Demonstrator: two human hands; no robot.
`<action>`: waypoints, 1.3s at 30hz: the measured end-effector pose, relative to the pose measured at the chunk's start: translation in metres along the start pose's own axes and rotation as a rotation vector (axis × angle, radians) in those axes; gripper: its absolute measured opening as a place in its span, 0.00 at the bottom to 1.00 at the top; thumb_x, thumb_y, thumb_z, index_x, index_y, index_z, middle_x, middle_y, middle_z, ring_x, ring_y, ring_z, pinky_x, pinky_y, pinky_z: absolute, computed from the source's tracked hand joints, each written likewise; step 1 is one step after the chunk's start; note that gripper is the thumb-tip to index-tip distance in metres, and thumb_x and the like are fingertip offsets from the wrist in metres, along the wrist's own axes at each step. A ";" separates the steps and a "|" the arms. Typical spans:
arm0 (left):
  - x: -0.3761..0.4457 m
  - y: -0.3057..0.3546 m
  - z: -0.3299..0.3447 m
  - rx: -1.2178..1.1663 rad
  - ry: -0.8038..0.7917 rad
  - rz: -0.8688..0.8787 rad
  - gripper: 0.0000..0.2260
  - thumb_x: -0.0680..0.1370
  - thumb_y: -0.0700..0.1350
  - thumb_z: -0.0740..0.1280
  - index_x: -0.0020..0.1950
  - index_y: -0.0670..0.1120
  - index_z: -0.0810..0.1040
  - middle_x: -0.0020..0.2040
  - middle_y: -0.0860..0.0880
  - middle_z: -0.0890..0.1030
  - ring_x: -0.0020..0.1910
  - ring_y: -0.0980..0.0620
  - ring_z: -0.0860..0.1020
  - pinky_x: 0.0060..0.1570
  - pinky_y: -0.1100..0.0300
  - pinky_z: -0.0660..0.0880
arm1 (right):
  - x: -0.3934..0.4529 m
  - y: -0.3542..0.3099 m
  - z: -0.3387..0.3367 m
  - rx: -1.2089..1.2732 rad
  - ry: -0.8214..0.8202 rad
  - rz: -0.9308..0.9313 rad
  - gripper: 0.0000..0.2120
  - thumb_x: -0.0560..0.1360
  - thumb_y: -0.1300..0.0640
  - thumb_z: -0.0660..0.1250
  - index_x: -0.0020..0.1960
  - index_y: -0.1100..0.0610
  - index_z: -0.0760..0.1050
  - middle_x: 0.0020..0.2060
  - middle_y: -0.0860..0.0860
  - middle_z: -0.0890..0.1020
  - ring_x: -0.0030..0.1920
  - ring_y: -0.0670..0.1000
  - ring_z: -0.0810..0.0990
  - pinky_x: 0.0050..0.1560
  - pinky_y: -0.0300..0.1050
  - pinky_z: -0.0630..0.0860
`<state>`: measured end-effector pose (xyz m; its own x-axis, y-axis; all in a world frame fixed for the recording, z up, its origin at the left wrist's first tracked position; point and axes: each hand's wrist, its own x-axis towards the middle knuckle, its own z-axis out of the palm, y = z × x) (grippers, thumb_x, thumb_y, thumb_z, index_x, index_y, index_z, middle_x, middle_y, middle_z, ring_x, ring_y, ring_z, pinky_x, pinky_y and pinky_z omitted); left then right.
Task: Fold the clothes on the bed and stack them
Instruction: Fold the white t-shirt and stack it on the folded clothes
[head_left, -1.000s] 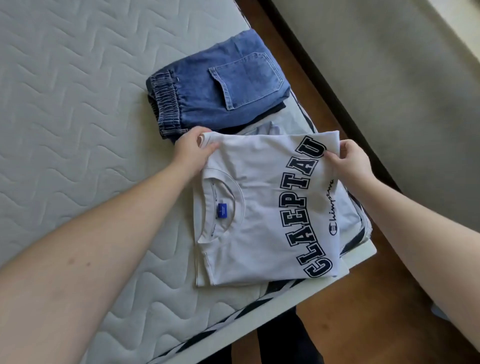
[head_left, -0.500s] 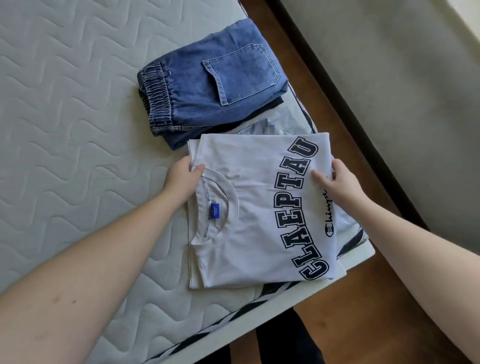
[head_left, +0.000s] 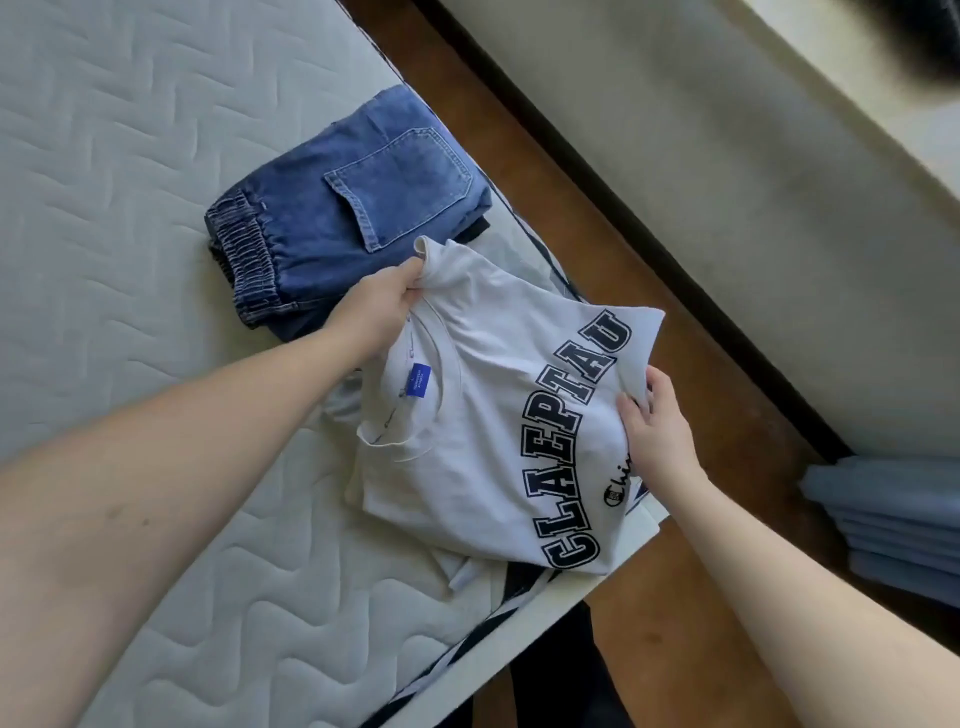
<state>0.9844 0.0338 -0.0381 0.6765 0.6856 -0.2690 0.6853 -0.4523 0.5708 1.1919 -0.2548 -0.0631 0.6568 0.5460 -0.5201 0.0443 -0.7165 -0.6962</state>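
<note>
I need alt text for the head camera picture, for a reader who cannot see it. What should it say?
Two bare hands lift a folded white T-shirt with dark block letters off the corner of a quilted mattress: the left hand grips its far corner, the right hand pinches its right edge. Folded blue denim shorts lie just beyond it, near the bed's edge.

Quilted pale mattress (head_left: 130, 208) on a white bed frame (head_left: 597, 582). Beside it, brown wooden floor (head_left: 623, 234), dark skirting board (head_left: 649, 218), plain cream wall (head_left: 753, 182). Soft daylight throughout.
</note>
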 end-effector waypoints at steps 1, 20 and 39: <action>0.013 0.008 0.000 0.041 -0.024 0.017 0.05 0.82 0.48 0.58 0.57 0.56 0.68 0.54 0.45 0.79 0.53 0.41 0.76 0.50 0.49 0.71 | -0.004 0.007 0.000 0.032 0.031 0.030 0.22 0.81 0.48 0.60 0.73 0.46 0.60 0.62 0.47 0.77 0.59 0.52 0.78 0.57 0.55 0.77; -0.034 -0.039 0.021 -0.090 -0.492 -0.384 0.15 0.67 0.61 0.77 0.49 0.56 0.83 0.47 0.56 0.84 0.47 0.56 0.81 0.48 0.58 0.77 | -0.101 0.065 0.023 0.073 -0.338 0.297 0.24 0.74 0.49 0.72 0.68 0.50 0.71 0.60 0.46 0.80 0.58 0.49 0.79 0.62 0.51 0.76; -0.111 -0.072 0.019 -0.446 -0.612 -0.412 0.22 0.76 0.41 0.73 0.69 0.49 0.73 0.62 0.48 0.80 0.61 0.47 0.78 0.61 0.52 0.74 | -0.156 0.067 0.062 0.658 -0.248 0.434 0.12 0.80 0.56 0.64 0.63 0.55 0.77 0.55 0.50 0.84 0.56 0.51 0.83 0.54 0.47 0.78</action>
<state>0.8646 -0.0204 -0.0638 0.5114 0.2598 -0.8192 0.8249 0.1190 0.5527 1.0460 -0.3614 -0.0590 0.3251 0.4141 -0.8502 -0.6758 -0.5271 -0.5152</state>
